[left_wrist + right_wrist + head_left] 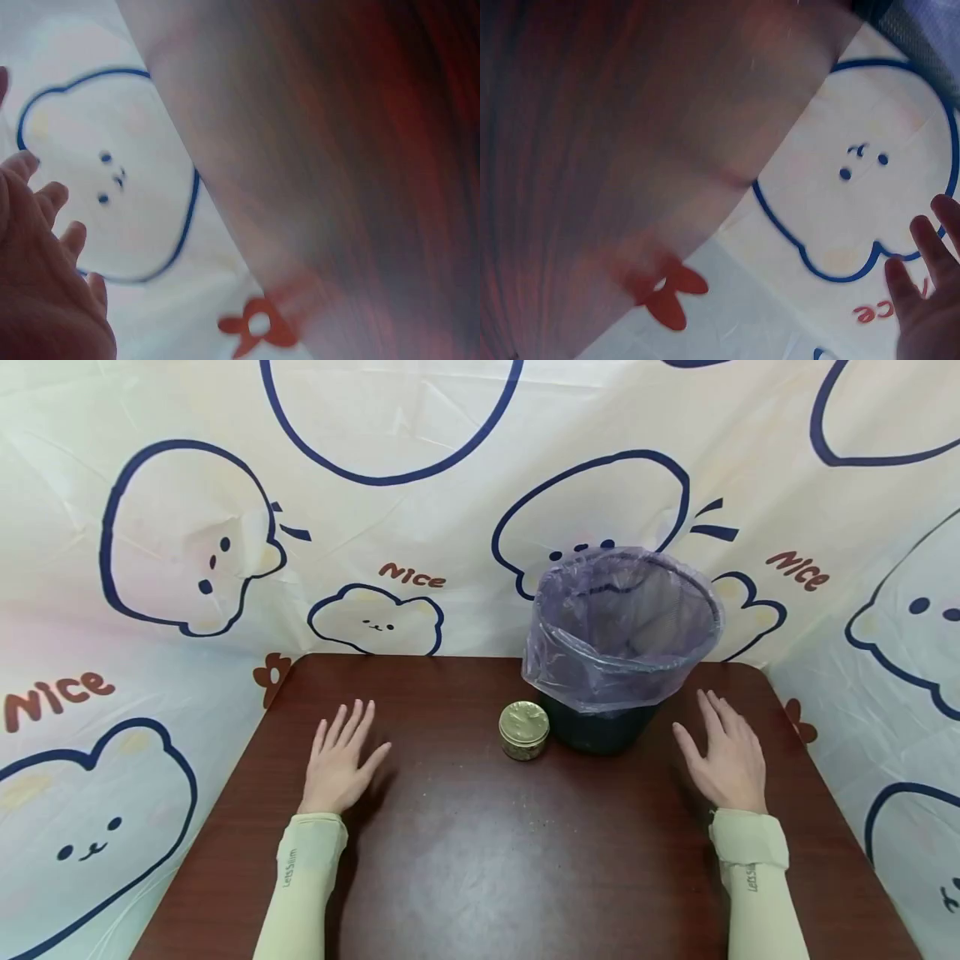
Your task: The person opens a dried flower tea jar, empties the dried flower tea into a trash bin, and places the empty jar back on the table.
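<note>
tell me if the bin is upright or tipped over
Upright: in the head view, the bin stands on its dark base on the table, its mouth, lined with the purple bag, facing up.

A purple liner hides the upper outside of the bin from us; pale specks on the tabletop are too small to name; in the wrist views we find the left hand and right hand cut off
</note>
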Available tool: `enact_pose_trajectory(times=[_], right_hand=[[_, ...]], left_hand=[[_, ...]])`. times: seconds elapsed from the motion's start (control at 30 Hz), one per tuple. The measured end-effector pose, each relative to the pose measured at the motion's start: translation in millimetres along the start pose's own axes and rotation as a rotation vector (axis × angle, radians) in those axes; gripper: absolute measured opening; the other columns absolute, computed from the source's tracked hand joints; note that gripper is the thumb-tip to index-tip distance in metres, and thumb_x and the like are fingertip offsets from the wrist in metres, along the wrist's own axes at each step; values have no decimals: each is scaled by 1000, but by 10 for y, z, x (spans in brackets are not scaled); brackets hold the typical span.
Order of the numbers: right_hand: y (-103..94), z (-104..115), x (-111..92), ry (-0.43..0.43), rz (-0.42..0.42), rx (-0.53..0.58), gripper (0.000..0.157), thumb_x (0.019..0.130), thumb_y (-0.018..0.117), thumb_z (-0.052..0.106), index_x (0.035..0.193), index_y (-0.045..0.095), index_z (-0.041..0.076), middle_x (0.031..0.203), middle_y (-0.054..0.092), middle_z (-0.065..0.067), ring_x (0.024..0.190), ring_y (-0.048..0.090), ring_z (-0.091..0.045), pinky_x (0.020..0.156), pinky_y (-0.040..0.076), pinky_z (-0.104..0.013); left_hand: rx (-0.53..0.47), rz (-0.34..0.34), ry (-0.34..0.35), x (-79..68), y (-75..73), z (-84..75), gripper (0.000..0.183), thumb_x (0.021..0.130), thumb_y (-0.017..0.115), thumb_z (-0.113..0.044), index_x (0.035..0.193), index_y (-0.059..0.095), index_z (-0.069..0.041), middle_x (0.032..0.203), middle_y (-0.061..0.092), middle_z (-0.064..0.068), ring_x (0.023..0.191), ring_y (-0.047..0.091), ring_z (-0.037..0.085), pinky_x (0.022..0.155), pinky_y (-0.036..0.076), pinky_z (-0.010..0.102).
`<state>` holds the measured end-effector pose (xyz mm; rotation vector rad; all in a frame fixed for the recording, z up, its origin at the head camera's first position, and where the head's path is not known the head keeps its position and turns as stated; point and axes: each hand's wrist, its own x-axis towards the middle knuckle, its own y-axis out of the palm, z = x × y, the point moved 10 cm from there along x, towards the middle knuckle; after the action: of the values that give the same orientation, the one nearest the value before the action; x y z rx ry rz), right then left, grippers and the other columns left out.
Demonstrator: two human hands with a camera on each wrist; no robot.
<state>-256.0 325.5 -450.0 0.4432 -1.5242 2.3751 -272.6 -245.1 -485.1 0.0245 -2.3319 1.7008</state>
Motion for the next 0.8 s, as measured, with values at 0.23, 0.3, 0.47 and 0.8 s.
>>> enact_pose_trajectory(times=[0.23,0.3,0.47,0.8], right_hand=[[-91,448,-139,-146,-275,71,38,96,66,36,115,70,3,106,66,-19,94,62,-42,77,50,-59],[-31,650,-196,-225,-293,60,33,96,66,36,105,73,5,98,67,-15,86,65,-38,71,52,-55],[245,1185,-245,-373,-207,86,31,94,70,37,99,77,7,93,71,-9,83,68,-30,70,57,-49],[864,1913,-95,-353,107,97,68,97,68,48,150,53,7,127,67,-17,88,72,-36,74,60,-53]], left_hand=[[-162,86,119,164,209,-516,89,100,64,-49,168,13,-24,172,26,8,158,24,33,128,19,57],[-213,119,131,214,286,-657,89,99,66,-47,168,13,-26,170,30,8,156,29,34,126,23,59],[-349,192,132,356,457,-925,95,97,73,-36,168,11,-27,168,35,7,153,36,34,123,29,60],[-524,331,147,521,835,-1468,113,85,87,-30,167,13,-11,166,38,12,155,32,32,127,25,52]])
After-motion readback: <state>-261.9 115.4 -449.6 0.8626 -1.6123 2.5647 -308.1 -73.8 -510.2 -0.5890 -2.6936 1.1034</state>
